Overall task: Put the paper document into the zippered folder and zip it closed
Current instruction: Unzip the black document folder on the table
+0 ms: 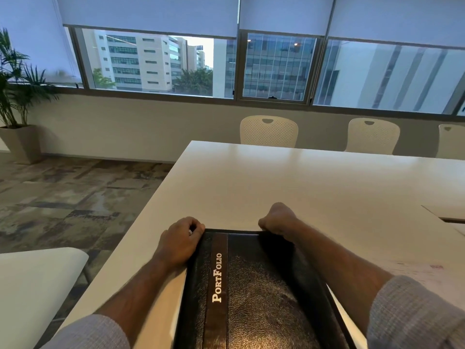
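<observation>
Sleeves (415, 316) of pale grey cloth fill the 2 bottom corners of the frame, and between them lies the folder (261, 293), black leather with a brown band lettered "PortFolio", flat and closed on the table (314, 187). It runs from the bottom centre up to mid-frame, near the table's left edge. No paper shows outside it, so I judge the document is already inside, though that cannot be seen.

Across the upper half run the windows (161, 64) with blinds half down; 3 white chairs (268, 131) stand behind the table at centre right, a plant (17, 79) in a pot stands at the upper left, and another pale seat (37, 285) sits at the lower left.

Smaller now: the left hand (180, 241) is curled over the folder's far left corner, fingers bent round something small and pale that I take for the zip pull, though it is too small to tell. The right hand (278, 219) is clenched on the far edge near the right corner, seemingly pinching the rim; what lies inside the fist is hidden.

Judging by this, the step is the zipping, somewhere along the far edge. To do it well, 1 hand should pin the cover flat and keep the 2 edges together just ahead of the slider, while the other draws the pull along the line of the teeth, slowing at the corner so it does not jam, and keeping any paper edge tucked clear of the track
</observation>
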{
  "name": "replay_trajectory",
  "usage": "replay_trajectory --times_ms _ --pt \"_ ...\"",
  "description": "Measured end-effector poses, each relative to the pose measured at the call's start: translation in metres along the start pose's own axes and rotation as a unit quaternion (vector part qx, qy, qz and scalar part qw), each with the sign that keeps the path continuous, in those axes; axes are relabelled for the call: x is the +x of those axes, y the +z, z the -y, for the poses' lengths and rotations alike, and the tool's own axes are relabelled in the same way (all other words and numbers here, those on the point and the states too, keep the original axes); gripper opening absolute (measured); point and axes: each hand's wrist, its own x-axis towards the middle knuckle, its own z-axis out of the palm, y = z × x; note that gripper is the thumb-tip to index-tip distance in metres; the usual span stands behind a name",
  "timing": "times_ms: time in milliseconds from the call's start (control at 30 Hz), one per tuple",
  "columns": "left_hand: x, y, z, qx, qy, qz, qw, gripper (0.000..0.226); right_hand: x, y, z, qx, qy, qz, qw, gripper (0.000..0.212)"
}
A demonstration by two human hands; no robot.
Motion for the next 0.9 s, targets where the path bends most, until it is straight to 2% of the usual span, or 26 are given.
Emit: replay_trajectory --times_ms 167,433,533,700,800,900 --pt "0.004 -0.004 0.004 0.087 0.043 0.031 0.995 0.031 -0.003 -0.011 -0.017 -0.001 0.007 -0.021 1.0 0.016" --pt "0.005 -0.001 0.002 0.119 0.037 0.014 0.992 0.033 -0.004 -0.035 -0.056 0.026 0.046 -0.05 0.997 0.021" --pt "0.006 -0.001 0.002 0.123 0.035 0.011 0.992 0.034 -0.007 -0.04 -0.065 0.042 0.073 -0.049 0.995 0.016" --pt "0.005 0.0 0.004 0.125 0.027 0.014 0.992 0.036 -0.013 -0.047 -0.079 0.064 0.107 -0.035 0.992 0.015" --pt "0.006 0.001 0.006 0.131 0.031 0.011 0.991 0.034 -0.02 -0.05 -0.087 0.1 0.126 0.002 0.987 0.016" --pt "0.007 0.003 0.005 0.134 0.038 0.008 0.99 0.03 -0.024 -0.056 -0.095 0.058 0.093 0.038 0.993 0.015"
